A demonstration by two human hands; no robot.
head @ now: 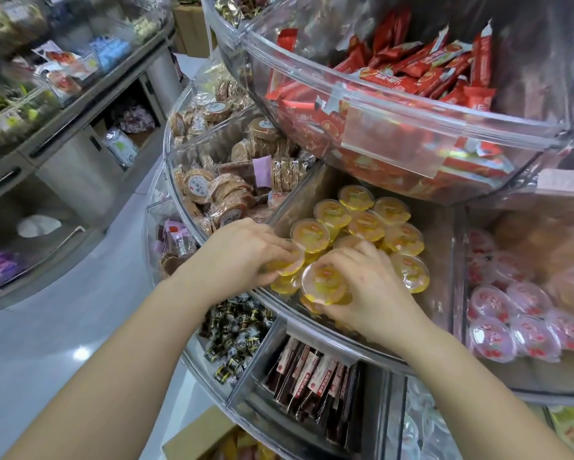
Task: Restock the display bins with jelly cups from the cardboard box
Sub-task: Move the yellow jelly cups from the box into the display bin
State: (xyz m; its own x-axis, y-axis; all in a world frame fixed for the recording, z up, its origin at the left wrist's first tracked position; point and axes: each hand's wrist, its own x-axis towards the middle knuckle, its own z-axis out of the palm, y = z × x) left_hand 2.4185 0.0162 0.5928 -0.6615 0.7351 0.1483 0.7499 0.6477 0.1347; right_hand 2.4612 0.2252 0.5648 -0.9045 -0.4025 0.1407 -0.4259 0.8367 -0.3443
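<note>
Several yellow jelly cups lie piled in a clear display bin on the middle tier of a round stand. My left hand reaches into the bin's front left and grips a yellow cup at its edge. My right hand curls its fingers round another yellow jelly cup, tilted with its lid facing me, just above the bin's front wall. The cardboard box shows at the bottom edge, open, with coloured packs inside.
Pink jelly cups fill the bin to the right. Round biscuit packs sit to the left, red wrappers in the tier above, dark sweets and stick packs below. A shelf unit stands across the aisle.
</note>
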